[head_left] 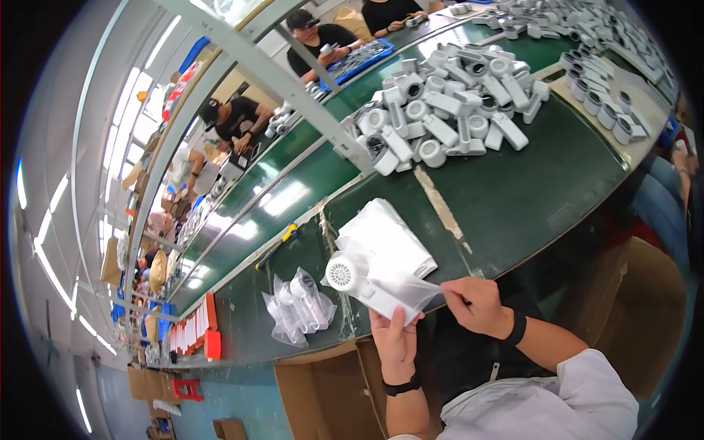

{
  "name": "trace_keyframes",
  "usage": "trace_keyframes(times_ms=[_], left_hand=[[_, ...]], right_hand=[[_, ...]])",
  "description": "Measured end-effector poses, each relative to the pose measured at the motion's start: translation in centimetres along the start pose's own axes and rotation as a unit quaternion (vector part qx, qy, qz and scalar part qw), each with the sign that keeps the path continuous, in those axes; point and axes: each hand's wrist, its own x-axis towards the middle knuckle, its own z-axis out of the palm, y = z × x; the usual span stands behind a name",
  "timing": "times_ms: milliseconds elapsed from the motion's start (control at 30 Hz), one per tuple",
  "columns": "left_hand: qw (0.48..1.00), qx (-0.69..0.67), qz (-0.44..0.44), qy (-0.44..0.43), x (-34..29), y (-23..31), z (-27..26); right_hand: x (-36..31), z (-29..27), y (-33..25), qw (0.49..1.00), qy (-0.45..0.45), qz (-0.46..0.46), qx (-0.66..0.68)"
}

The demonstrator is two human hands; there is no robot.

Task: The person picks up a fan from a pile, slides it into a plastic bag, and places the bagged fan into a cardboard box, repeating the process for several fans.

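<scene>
Long green table (pixel 572 169) here, big heap (pixel 447 103) of white gadgets on it, then a white stack (pixel 385 235). The fan's (pixel 352 279) by the near edge, left hand (pixel 394 337) gripping its handle end, right hand (pixel 478 304) pinching clear plastic (pixel 419 293) stretched off it.

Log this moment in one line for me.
left hand: holding white device | right hand: pinching clear bag edge | table: bagged devices left, loose pile beyond

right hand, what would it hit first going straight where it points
The right hand would first meet the clear bag it pinches, then probably the white handheld fan, though depth is unclear.
</scene>
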Motion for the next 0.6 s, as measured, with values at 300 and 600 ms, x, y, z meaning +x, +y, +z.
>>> trace_keyframes(times_ms=[300,600], left_hand=[[0.863,0.233,0.281,0.35,-2.5,10.7,-9.7],[0.703,0.378,0.282,0.532,-1.1,17.2,-23.6]], right_hand=[[-0.2,-1.3,4.6,0.975,-0.086,0.201,0.046],[-0.4,-0.7,5.3,0.977,-0.109,0.179,-0.04]])
